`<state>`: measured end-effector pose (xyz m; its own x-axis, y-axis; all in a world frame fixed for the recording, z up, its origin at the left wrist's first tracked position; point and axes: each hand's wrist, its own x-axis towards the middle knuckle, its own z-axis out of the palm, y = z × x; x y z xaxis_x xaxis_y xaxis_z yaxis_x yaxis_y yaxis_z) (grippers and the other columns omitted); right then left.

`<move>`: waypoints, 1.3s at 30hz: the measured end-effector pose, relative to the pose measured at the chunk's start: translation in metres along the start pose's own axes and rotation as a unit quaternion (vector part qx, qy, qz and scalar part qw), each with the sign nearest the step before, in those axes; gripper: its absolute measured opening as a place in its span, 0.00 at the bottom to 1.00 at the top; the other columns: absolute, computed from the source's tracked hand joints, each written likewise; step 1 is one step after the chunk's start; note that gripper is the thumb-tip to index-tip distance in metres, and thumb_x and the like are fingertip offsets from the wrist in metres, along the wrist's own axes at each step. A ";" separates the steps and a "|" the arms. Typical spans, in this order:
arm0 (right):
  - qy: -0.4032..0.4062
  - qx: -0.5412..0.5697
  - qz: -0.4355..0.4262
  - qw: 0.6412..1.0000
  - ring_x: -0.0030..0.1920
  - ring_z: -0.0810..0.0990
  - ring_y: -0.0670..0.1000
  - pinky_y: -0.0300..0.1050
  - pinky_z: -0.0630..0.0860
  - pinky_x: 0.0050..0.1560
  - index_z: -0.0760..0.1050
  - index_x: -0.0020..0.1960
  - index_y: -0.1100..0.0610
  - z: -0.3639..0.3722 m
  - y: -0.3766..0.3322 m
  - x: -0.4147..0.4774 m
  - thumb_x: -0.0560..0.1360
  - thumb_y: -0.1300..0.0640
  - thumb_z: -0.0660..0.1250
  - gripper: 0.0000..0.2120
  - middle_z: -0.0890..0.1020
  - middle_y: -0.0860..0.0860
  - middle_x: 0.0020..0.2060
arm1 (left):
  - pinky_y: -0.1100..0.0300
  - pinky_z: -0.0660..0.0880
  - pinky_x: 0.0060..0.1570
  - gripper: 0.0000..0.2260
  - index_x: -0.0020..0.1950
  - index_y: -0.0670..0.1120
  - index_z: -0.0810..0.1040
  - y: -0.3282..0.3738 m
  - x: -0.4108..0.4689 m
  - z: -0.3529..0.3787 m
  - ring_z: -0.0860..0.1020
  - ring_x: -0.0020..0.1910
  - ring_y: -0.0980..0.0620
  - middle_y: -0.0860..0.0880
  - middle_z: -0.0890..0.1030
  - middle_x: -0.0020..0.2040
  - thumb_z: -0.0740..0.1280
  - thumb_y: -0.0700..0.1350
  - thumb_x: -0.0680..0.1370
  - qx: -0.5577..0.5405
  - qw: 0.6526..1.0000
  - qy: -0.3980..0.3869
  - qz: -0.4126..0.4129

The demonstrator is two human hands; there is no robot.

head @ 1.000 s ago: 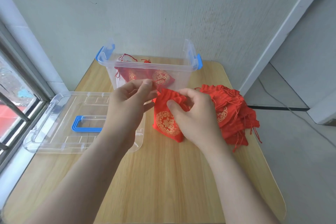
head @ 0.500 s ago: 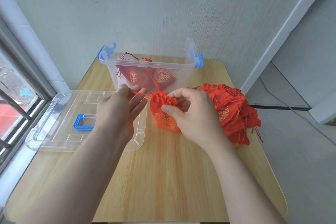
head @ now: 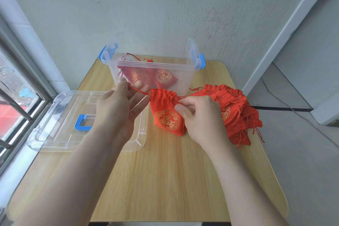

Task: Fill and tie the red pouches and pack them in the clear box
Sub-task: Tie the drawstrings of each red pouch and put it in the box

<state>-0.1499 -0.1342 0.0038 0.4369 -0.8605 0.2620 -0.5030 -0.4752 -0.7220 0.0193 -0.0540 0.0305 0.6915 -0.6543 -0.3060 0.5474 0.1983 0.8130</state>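
Window bars (head: 14, 108) line the far left. Just beside them the clear lid (head: 55, 130), with its blue handle (head: 82, 123), lies flat on the wooden table (head: 165, 180). The left hand (head: 117, 104) hovers over the lid's right end. Its thumb and forefinger pinch one end of the red drawstring (head: 139, 90), and its other fingers are spread loose. The cord runs taut to the right, into the gathered neck of the red pouch (head: 165, 115), which rests on the table just in front of the clear box (head: 152, 65). The box stands open at the back of the table with at least two tied pouches (head: 163, 78) inside. The right hand (head: 200, 115) works from the other side, fingers curled, thumb and forefinger nipping the opposite cord end close to the neck. Beyond it, the pile of flat pouches (head: 236, 110) lies near the table's right edge.

The neck looks drawn in, but no knot shows, so the closing step seems unfinished. Several things could go wrong from here:

- Only fingertips hold a thin cord, so a harder tug could slip it free and let the mouth relax.
- Nothing pins the pouch down, so an uneven pull would likely drag or tip it toward the stronger side.
- Stray cords from the pile trail close to the right hand and could get caught up in the knot.

What fills the pouch is hidden.
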 end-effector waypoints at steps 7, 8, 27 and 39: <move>0.012 -0.017 0.034 0.999 0.34 0.85 0.51 0.48 0.80 0.38 0.85 0.47 0.55 -0.002 0.004 0.001 0.83 0.59 0.70 0.07 0.86 0.48 0.33 | 0.51 0.86 0.52 0.11 0.55 0.41 0.75 0.000 -0.002 0.002 0.89 0.51 0.47 0.44 0.89 0.50 0.63 0.49 0.87 -0.010 1.000 -0.005 0.019; -0.004 0.044 0.069 0.997 0.32 0.85 0.50 0.46 0.79 0.34 0.85 0.47 0.56 -0.004 0.001 0.000 0.83 0.59 0.70 0.08 0.86 0.50 0.32 | 0.51 0.86 0.52 0.11 0.56 0.41 0.75 -0.001 -0.001 0.002 0.89 0.51 0.47 0.43 0.89 0.50 0.63 0.49 0.88 -0.010 1.000 -0.006 0.022; 0.094 0.619 0.366 0.689 0.23 0.72 0.43 0.35 0.68 0.23 0.78 0.51 0.55 -0.019 -0.016 0.010 0.83 0.65 0.65 0.07 0.75 0.47 0.28 | 0.51 0.86 0.52 0.14 0.46 0.44 0.75 -0.003 0.016 0.002 0.85 0.37 0.52 0.50 0.79 0.33 0.62 0.50 0.88 -0.086 0.996 -0.024 -0.030; 0.214 0.543 0.339 0.738 0.27 0.81 0.46 0.37 0.75 0.30 0.81 0.57 0.56 -0.015 -0.025 0.007 0.82 0.62 0.68 0.06 0.83 0.49 0.29 | 0.51 0.86 0.44 0.10 0.51 0.45 0.77 -0.008 0.017 0.004 0.75 0.27 0.54 0.50 0.73 0.32 0.64 0.50 0.87 -0.151 0.986 0.029 -0.067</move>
<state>-0.1453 -0.1305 0.0333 -0.0327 -0.9224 -0.3848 0.4971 0.3190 -0.8069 0.0248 -0.0693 0.0213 0.6238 -0.6485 -0.4363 0.7456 0.3264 0.5809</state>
